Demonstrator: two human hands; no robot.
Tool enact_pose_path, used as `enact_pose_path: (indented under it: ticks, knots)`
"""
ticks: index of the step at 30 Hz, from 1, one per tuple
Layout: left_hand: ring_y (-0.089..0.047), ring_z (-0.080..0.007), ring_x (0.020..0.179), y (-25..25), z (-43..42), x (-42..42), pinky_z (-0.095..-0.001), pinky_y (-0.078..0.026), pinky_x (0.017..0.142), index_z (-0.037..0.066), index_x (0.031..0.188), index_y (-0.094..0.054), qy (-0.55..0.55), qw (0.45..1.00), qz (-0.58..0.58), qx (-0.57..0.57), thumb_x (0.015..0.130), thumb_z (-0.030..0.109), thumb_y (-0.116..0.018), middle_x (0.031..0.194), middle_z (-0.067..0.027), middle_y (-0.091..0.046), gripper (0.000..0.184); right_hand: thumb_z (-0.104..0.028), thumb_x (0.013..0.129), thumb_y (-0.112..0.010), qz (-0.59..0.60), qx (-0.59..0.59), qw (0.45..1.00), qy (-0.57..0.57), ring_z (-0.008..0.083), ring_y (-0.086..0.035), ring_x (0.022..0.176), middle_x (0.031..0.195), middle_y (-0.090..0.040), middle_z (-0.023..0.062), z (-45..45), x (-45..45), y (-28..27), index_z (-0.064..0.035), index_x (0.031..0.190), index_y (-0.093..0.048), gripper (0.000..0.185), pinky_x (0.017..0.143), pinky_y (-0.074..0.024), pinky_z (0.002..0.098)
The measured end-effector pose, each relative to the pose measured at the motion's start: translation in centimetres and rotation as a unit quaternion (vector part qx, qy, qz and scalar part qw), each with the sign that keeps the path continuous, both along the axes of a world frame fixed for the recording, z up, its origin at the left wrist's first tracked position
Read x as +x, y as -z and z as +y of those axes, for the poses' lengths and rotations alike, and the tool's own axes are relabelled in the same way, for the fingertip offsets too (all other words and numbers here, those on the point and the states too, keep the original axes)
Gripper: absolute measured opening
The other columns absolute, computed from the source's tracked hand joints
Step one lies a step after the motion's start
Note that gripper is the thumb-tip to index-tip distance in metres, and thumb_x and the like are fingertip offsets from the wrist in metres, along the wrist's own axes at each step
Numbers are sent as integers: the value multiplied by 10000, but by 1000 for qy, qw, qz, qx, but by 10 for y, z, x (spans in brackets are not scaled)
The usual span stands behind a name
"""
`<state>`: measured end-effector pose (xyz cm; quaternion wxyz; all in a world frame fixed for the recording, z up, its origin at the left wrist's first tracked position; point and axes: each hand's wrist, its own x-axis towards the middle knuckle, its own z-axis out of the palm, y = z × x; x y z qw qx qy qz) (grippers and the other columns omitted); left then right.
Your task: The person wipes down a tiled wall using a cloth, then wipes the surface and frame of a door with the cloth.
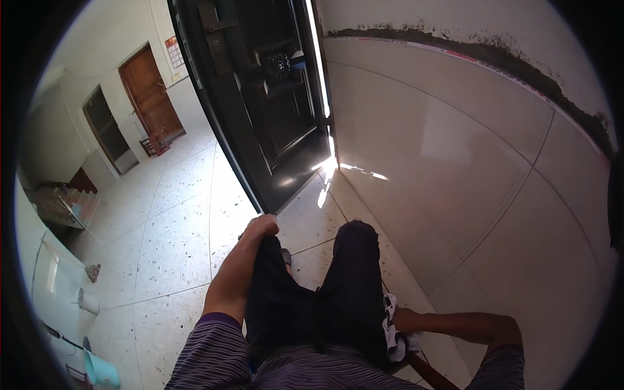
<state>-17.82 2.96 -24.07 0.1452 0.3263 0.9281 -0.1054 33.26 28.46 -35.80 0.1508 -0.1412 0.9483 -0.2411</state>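
Observation:
My left hand (263,225) rests on my left knee, close to the lower corner of a black door (260,97). Its knuckles show, but most of the fingers are hidden on the far side. Down by my right thigh, my right hand (406,320) is closed on a white cloth with dark markings (391,331). The cloth hangs bunched beside my dark trousers (318,318). I am seated, knees forward; the seat is mostly hidden beneath me.
A tiled wall (442,149) runs along my right. Speckled floor tiles (175,227) stretch to the left, toward a brown wooden door (146,91) and a small wooden chair (156,143). A light-blue bucket (103,370) and a white pot (88,301) stand at lower left.

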Motion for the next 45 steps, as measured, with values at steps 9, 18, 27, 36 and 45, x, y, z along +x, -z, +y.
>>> enact_pose_path:
  ticks: [9,18,27,36,45]
  knots:
    - [-691,-371,1064,-1,-25,1,-474,-537,913,23,1009,-760,-39,996,21,76,884,325,-573,1104,-216,-723,377,-369,851,-667,-36,-163,962,214,390,-556,1287,1368,-602,212,-9,-1,58,-82,1398,-539,631,1043,-462,438]
    - [-672,-358,1134,-32,-21,39,-448,-534,961,42,1062,-755,-112,986,7,126,801,178,-584,1163,-209,-713,341,-314,867,-638,-97,-165,928,320,384,-594,1236,1326,-638,191,-12,-1,46,-37,1350,-561,563,1011,-479,422]
    - [-648,-348,1177,-48,-29,49,-455,-518,976,79,1123,-742,-122,985,4,125,867,389,-619,1212,-184,-703,421,-322,866,-630,-101,-181,923,325,377,-578,1264,1353,-617,200,-7,2,60,-71,1388,-537,586,1030,-465,420]
    - [-629,-393,1186,-29,-40,37,-467,-510,977,57,1550,-303,-103,970,26,220,866,294,-689,1277,-258,-645,821,-378,841,-668,-125,-144,921,341,377,-574,1269,1367,-597,208,-12,-6,56,-72,1416,-502,672,1031,-458,428]
    - [-663,-410,1095,-5,-51,15,-497,-524,914,128,1602,-204,-72,960,46,266,886,25,-525,1204,-283,-660,792,-338,805,-687,-26,-184,918,350,389,-684,1081,1117,-717,215,-19,-3,45,-53,1198,-662,486,885,-535,458]
